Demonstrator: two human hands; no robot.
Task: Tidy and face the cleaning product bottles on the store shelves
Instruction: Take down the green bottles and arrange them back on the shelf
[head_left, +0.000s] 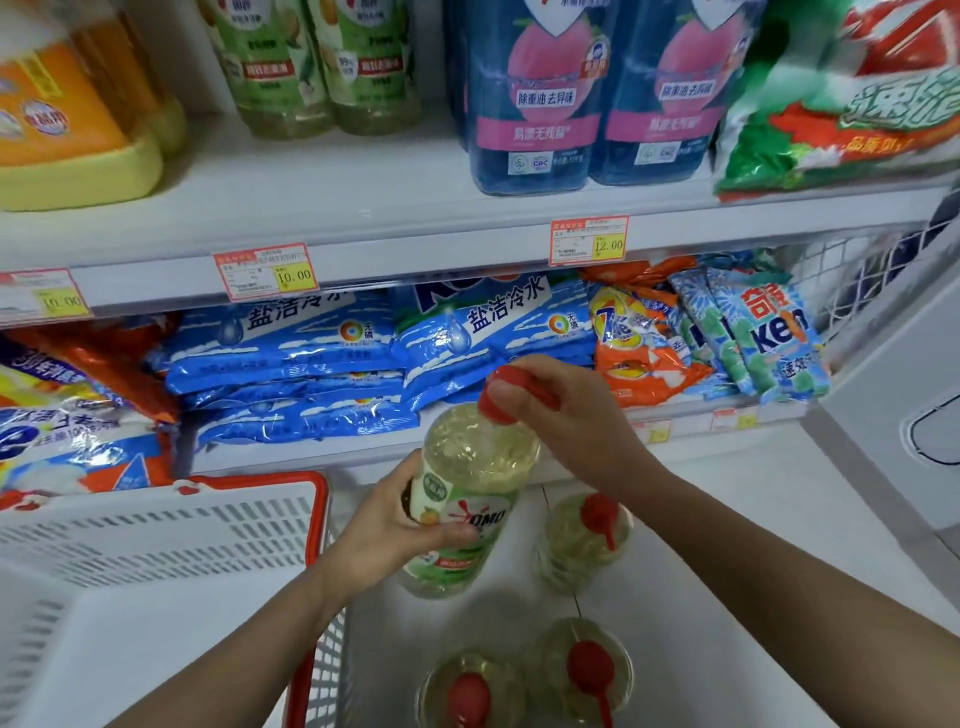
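1. Nearest, three spare bottles (470, 696) with red caps stood upright on the pale floor (727, 545). They were probably parked there to wait their turn for the shelf.
2. A white basket (156, 525) with a red rim sat to the left, just beside the left forearm.
3. The left hand (395, 525) gripped the held bottle (467, 483) round its middle, thumb lying across the label and fingers curled behind. It seemed to carry the weight and be placed to turn the label forward.
4. That bottle was in the air above the floor, in front of the lower shelf's edge, tilted with its top leaning away. It was clear plastic holding pale yellow-green liquid. Its green and white label bore a red star mark.
5. The right hand (561, 410) closed its fingers round the red cap (501, 395), likely to steady the neck or check that the cap was tight.
6. Behind, the lower shelf (363, 452) held stacked blue bags (291, 353) of washing powder.
7. Farthest, the upper shelf (363, 208) carried matching green bottles (317, 67), blue bottles (597, 88) to their right and an orange jug (62, 119) to their left. The held bottle most likely belonged with the green ones.
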